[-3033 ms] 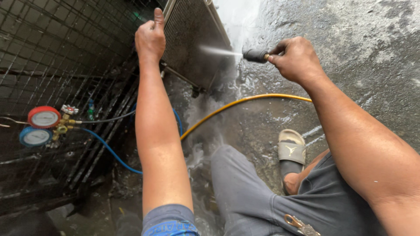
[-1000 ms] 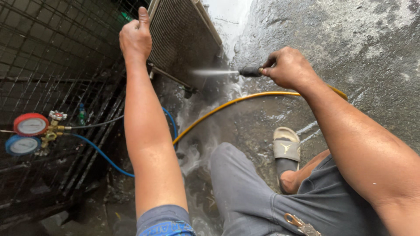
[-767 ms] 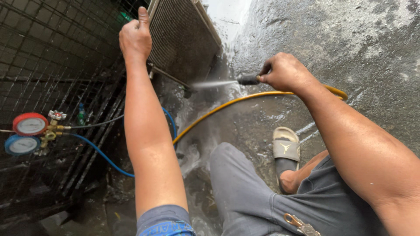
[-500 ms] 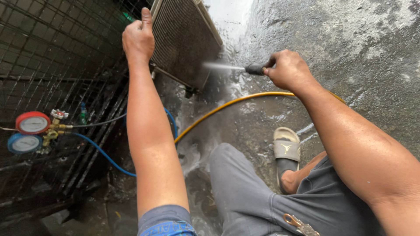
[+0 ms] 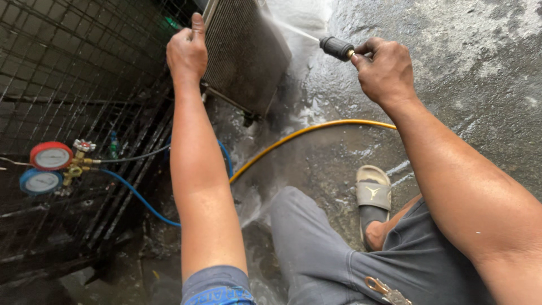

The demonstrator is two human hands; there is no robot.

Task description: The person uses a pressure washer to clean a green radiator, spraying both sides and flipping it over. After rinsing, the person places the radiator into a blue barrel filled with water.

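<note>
The left hand (image 5: 188, 52) grips the top edge of the finned radiator panel (image 5: 243, 53), which stands tilted on the wet floor (image 5: 451, 96). The right hand (image 5: 382, 69) grasps the spray nozzle (image 5: 336, 48), aimed at the panel. A yellow hose (image 5: 305, 133) lies below; gauges (image 5: 49, 164) hang left.

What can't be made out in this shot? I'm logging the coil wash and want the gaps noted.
Head view only:
- Finned coil panel: its top is cut off by the frame's upper edge.
- Left hand: fingers wrap the panel's edge, their tips hidden behind it.
- Spray nozzle: its rear sits inside the right hand.
- Gauge set: dials too small to read.
- Yellow hose: its far end is hidden behind the right forearm.
</note>
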